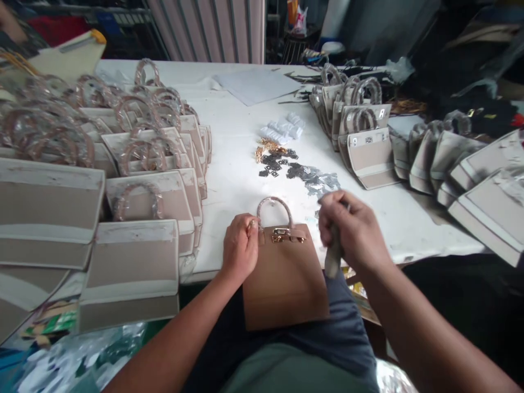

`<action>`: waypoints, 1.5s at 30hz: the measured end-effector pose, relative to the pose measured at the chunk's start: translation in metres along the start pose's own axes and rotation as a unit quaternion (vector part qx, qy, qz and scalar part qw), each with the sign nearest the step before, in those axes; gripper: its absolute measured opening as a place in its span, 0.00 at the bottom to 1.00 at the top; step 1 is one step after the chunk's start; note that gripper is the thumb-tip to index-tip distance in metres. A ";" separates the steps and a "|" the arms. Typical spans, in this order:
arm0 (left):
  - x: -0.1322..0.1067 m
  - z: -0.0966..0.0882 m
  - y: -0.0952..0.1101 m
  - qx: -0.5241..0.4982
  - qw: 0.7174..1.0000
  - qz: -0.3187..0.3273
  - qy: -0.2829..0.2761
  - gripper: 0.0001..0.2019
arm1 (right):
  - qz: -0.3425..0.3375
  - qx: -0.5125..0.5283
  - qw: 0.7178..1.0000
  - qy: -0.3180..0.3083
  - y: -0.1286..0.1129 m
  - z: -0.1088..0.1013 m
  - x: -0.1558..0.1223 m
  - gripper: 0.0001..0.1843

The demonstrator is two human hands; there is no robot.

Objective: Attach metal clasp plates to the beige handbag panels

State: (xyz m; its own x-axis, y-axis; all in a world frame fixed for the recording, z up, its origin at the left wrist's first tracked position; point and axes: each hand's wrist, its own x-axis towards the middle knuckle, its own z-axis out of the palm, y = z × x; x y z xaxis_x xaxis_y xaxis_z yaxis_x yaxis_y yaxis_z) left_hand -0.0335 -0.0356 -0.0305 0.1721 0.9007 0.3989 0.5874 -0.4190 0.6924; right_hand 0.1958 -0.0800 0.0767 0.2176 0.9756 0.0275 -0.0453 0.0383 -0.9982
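Note:
A small tan handbag (286,278) with a wrapped handle and a gold clasp (289,235) lies on my lap against the white table's (233,185) front edge. My left hand (239,245) pinches the bag's top left corner beside the handle. My right hand (352,229) is closed round a slim grey tool (333,256) that points downward, just right of the clasp.
Rows of beige handbags with wrapped handles fill the left (135,164) and the right (368,136) of the table. Small dark metal parts (298,172), gold fittings (268,147) and white packets (284,128) lie in the middle. A sheet of paper (256,84) lies farther back.

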 end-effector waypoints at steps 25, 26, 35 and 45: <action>-0.080 -0.112 0.110 -0.418 0.893 -0.148 0.075 0.34 | 0.056 0.013 0.981 -0.186 -0.064 -0.035 -0.124 0.19; -0.080 -0.112 0.103 -0.475 0.860 -0.183 0.013 0.36 | 0.074 0.016 0.977 -0.198 -0.064 -0.038 -0.120 0.19; -0.125 -0.068 0.066 -0.542 0.733 -0.276 -0.303 0.30 | 0.124 -0.048 0.921 -0.365 -0.014 -0.041 -0.075 0.22; -0.138 -0.025 0.057 -0.521 0.732 -0.393 -0.195 0.25 | 0.101 -0.147 0.898 -0.402 0.024 -0.046 -0.027 0.23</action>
State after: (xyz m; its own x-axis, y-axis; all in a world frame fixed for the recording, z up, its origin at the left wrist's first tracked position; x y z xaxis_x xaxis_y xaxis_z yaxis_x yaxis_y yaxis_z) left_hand -0.0438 -0.1865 -0.0313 0.4374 0.7896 -0.4304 -0.2616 0.5696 0.7792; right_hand 0.2341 -0.1152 0.0493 -0.5461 0.8009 -0.2454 0.2807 -0.1011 -0.9545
